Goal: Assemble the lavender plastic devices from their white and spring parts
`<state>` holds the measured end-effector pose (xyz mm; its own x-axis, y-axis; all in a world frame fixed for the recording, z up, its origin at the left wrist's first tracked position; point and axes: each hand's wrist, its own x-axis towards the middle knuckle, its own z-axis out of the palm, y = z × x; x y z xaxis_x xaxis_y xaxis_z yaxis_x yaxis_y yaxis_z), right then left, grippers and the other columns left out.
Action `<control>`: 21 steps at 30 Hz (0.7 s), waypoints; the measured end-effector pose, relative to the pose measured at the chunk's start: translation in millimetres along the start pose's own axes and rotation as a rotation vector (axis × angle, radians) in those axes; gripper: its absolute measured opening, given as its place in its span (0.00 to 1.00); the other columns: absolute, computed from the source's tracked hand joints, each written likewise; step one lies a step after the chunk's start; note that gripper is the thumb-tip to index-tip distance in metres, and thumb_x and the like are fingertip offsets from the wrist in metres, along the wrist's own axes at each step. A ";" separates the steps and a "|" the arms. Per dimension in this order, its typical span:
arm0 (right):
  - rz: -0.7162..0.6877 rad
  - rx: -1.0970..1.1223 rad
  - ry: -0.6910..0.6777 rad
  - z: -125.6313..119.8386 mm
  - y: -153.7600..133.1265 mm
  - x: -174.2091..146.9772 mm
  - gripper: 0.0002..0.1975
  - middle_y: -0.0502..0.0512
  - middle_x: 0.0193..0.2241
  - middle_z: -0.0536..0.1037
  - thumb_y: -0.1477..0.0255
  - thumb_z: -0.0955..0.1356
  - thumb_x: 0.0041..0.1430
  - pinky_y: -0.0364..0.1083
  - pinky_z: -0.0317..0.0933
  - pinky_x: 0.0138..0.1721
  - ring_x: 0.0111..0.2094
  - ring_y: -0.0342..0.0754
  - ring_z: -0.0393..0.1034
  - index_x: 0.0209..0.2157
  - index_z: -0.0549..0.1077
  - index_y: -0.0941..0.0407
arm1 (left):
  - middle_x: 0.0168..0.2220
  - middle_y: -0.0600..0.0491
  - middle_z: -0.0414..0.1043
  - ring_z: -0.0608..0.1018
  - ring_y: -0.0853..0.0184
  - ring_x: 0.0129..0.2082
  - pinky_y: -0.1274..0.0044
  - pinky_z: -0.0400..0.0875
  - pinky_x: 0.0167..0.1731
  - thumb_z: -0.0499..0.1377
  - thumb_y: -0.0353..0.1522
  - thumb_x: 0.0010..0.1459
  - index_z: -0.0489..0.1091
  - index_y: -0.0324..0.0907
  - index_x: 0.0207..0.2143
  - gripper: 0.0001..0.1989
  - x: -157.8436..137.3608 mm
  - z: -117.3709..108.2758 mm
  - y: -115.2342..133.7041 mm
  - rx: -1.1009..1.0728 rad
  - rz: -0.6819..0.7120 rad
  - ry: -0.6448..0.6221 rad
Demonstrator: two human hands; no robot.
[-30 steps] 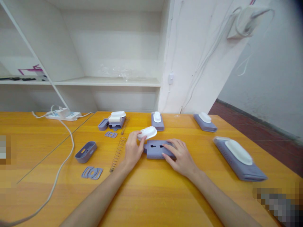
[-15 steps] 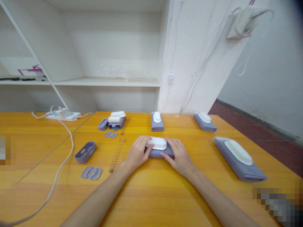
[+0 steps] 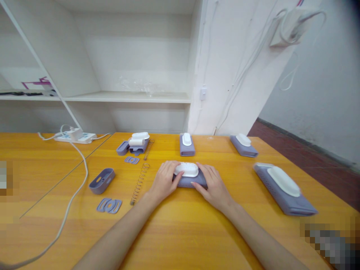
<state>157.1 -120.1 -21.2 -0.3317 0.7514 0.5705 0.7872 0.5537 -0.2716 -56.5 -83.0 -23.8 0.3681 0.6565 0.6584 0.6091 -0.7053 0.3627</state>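
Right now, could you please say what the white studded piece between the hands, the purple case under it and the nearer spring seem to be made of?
White piece: probably moulded plastic, smooth-rimmed and evenly white, though rubber is possible. Case: likely matt plastic, its even colour showing little shine. Spring: apparently thin, dark metal wire, judging by its open coils.

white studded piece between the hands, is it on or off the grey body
On: the white studded piece sits atop the grey body, its left end in the left hand. Whether it is locked, I cannot tell.
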 end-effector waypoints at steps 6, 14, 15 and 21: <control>-0.008 0.002 0.002 -0.5 -0.9 0.3 0.31 0.63 0.50 0.68 0.62 0.65 0.58 0.58 0.59 0.49 0.49 0.57 0.62 0.59 0.54 0.56 | 0.42 0.47 0.70 0.71 0.61 0.42 0.68 0.66 0.44 0.55 0.36 0.58 0.62 0.42 0.45 0.14 0.2 -0.9 -1.1 -0.057 -0.025 0.008; -0.006 0.005 0.008 -0.4 -1.9 0.3 0.32 0.63 0.50 0.67 0.62 0.65 0.57 0.58 0.59 0.49 0.50 0.58 0.62 0.60 0.52 0.56 | 0.43 0.47 0.70 0.71 0.60 0.43 0.68 0.66 0.44 0.56 0.39 0.57 0.62 0.43 0.46 0.16 0.1 -0.7 1.8 -0.073 -0.031 0.009; -0.007 0.004 0.011 -0.3 -1.9 0.2 0.32 0.63 0.50 0.68 0.62 0.65 0.57 0.59 0.60 0.49 0.49 0.58 0.62 0.60 0.52 0.56 | 0.43 0.47 0.70 0.71 0.60 0.43 0.68 0.65 0.44 0.56 0.38 0.58 0.62 0.43 0.46 0.16 0.1 -0.7 2.3 -0.075 -0.033 0.006; -0.001 0.004 0.003 0.3 -0.7 -0.3 0.32 0.63 0.50 0.67 0.62 0.65 0.57 0.59 0.59 0.50 0.50 0.58 0.61 0.60 0.52 0.56 | 0.43 0.46 0.69 0.71 0.59 0.43 0.67 0.64 0.45 0.56 0.36 0.57 0.62 0.42 0.46 0.15 1.0 -4.6 5.4 -0.073 -0.045 0.013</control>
<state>156.4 -120.6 -21.4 -0.3307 0.7499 0.5730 0.7850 0.5556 -0.2740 -56.0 -87.4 -18.1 0.3321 0.6844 0.6491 0.5718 -0.6933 0.4385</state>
